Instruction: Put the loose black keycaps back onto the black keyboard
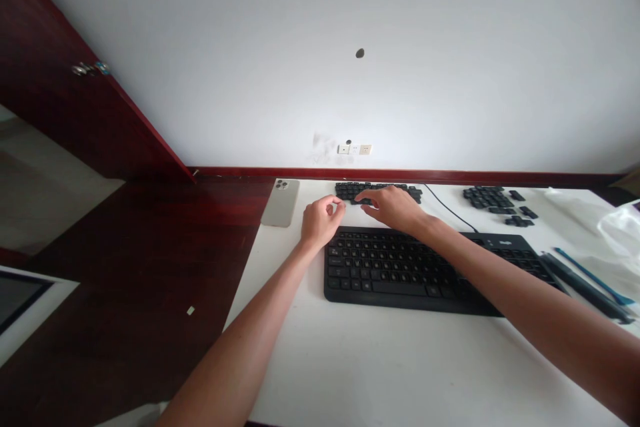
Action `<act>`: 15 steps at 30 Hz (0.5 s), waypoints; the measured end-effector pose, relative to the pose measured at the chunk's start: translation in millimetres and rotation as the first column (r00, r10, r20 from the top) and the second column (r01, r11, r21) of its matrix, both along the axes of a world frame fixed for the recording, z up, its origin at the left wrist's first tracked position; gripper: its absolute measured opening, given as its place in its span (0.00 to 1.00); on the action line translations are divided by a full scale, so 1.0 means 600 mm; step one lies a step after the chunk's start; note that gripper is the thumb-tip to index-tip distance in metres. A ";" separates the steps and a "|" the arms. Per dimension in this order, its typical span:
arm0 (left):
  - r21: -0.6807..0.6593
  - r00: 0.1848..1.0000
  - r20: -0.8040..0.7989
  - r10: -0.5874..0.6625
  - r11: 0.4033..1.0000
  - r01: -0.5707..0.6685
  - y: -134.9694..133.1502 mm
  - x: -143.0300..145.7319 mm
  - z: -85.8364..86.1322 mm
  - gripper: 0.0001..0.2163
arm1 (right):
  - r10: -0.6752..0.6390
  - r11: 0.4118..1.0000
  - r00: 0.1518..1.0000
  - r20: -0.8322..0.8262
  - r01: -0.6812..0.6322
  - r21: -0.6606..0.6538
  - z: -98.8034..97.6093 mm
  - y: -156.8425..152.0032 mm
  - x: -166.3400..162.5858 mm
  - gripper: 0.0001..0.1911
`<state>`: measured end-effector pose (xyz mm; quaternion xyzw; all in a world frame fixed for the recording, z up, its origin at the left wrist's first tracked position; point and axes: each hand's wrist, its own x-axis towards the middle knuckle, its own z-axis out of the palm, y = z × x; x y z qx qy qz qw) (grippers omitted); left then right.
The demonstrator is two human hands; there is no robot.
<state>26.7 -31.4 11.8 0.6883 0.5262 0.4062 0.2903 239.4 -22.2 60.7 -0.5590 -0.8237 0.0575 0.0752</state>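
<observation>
white counter (380,360), loose keycaps (379,191) behind keyboard (425,270); my right hand (395,208) fingers spread on them; left hand (320,221) curled, contents untellable; next, pinch one cap.

A white table (380,367) carries everything. A black keyboard (420,273) lies near its centre. At twelve o'clock from the keyboard sits a cluster of loose black keycaps (395,191); a second keycap pile (493,200) lies at one o'clock. A phone (281,202) rests face down at ten o'clock, by the table's edge. At three o'clock lie dark pry tools (585,283) and clear plastic bags (617,230).
</observation>
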 end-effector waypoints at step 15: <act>-0.004 1.000 -0.009 -0.002 1.000 0.002 -0.002 0.000 0.001 0.09 | 0.196 0.980 0.975 -0.100 -0.194 0.036 0.004 -0.016 -0.011 0.12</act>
